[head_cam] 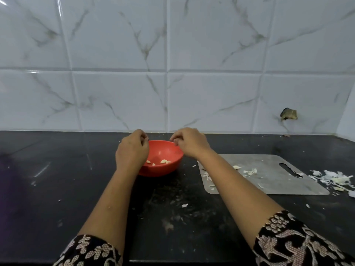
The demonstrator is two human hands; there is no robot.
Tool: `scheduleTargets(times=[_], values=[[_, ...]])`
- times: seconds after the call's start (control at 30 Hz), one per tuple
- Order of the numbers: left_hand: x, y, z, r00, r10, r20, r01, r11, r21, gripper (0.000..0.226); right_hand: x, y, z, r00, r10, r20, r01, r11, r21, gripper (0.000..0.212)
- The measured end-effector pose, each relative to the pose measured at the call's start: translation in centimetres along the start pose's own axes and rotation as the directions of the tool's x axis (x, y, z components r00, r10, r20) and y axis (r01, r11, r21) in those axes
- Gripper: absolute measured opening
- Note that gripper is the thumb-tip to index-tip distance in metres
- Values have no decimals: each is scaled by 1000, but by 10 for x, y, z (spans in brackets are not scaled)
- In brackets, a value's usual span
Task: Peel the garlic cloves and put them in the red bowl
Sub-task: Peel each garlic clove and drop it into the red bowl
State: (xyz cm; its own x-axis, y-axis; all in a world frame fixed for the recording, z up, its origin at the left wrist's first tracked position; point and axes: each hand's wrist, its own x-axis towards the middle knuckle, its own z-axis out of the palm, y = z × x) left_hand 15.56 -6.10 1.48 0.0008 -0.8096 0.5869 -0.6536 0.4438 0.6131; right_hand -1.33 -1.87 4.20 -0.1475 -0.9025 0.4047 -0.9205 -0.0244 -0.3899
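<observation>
Black counter (57,179), flecked with scraps, runs beneath white marbled wall tiles (115,93). The left hand (132,152) and right hand (190,144) hover with curled fingers over the red bowl (159,170). I cannot tell whether either pinches anything. Peeled garlic cloves (164,161) lie inside the bowl. A steel board (269,179) and then loose peels (334,179) lie to the right.

Red bowl (161,169): one. Peeled cloves (163,161) inside: four. Steel board (269,181): one.

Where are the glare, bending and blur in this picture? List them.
Head view: glare streaks the wall tiles at upper left and sheens the black countertop; the wide lens bows the grout lines; the garlic cloves in the red bowl look slightly soft.
</observation>
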Motion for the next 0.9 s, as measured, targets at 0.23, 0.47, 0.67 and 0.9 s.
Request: scheduleTargets(times=[0.23, 0.47, 0.67, 0.9], values=[[-19, 34, 8, 981, 194, 24, -189, 974, -121, 26, -36, 89, -33, 969, 163, 186, -172, 985, 31, 25], [-35, 81, 41, 895, 328, 302, -261, 935, -241, 16, -53, 88, -19, 957, 95, 275, -34, 975, -218, 36], [-46, 96, 71, 827, 300, 476, -239, 953, -184, 11, -57, 90, -22, 976, 55, 212, -12, 980, -198, 19], [-49, 97, 90, 840, 211, 500, -168, 977, -129, 16, -59, 100, -26, 971, 77, 227, -51, 992, -119, 28]])
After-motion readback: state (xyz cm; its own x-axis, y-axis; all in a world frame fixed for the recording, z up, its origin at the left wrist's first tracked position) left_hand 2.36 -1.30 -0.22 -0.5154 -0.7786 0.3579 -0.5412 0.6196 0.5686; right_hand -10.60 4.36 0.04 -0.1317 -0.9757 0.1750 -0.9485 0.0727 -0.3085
